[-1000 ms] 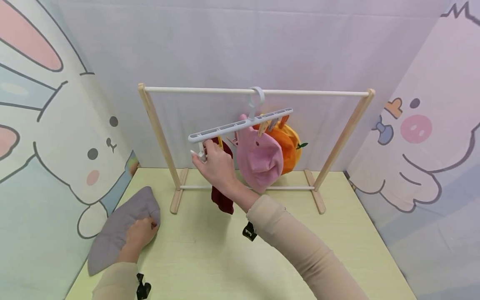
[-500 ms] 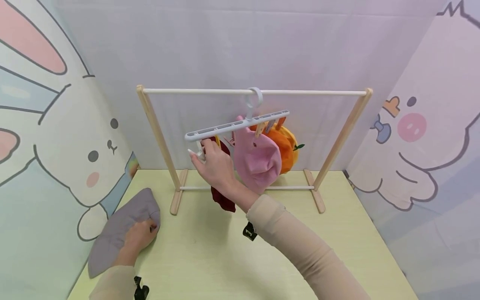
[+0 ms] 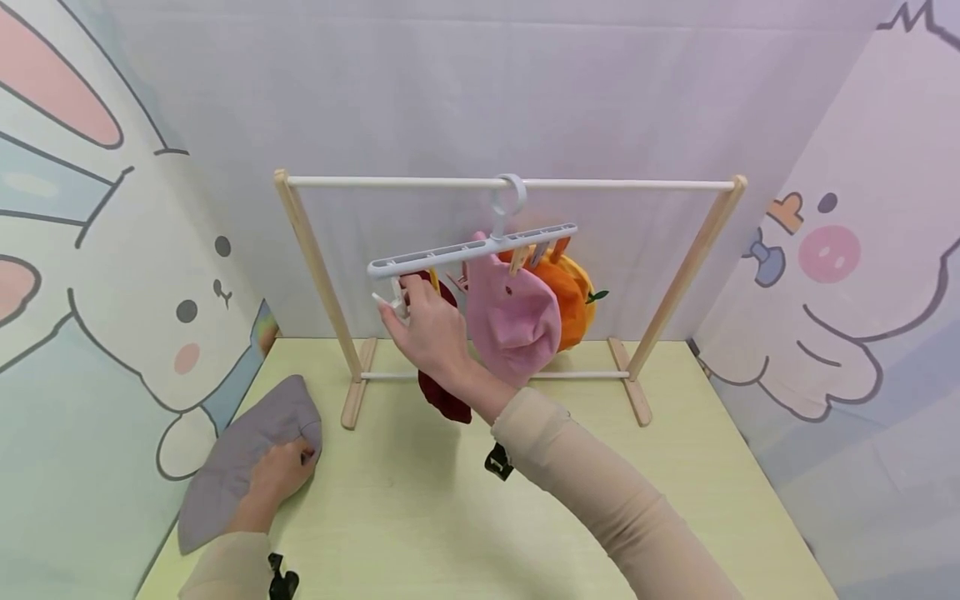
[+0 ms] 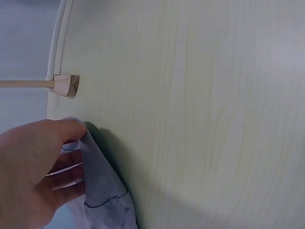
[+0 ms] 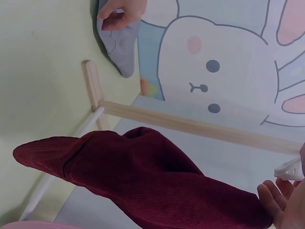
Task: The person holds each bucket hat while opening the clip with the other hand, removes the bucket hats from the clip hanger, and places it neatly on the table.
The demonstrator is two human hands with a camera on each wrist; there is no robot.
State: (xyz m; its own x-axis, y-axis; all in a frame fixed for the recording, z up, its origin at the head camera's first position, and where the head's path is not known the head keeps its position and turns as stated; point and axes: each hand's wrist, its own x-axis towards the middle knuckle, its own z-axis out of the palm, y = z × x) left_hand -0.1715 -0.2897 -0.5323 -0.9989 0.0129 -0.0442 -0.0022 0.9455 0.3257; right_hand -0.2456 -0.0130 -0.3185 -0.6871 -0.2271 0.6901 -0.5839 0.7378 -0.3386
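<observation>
The left hand [image 3: 281, 471] pinches the grey hat [image 3: 225, 483] with its fingers, on the pale surface [image 3: 390, 517]. The right arm [image 3: 600, 487] reaches across, and the right hand [image 3: 435, 333] pinches a white clip [image 3: 395, 302] under the hanger [image 3: 442, 255], hiding part of the dark red hat [image 3: 444, 402]. The pink hat [image 3: 517, 317] covers some of the orange hat [image 3: 574, 300]. A big bunny [image 3: 142, 283] is on the left wall [image 3: 67, 467].
</observation>
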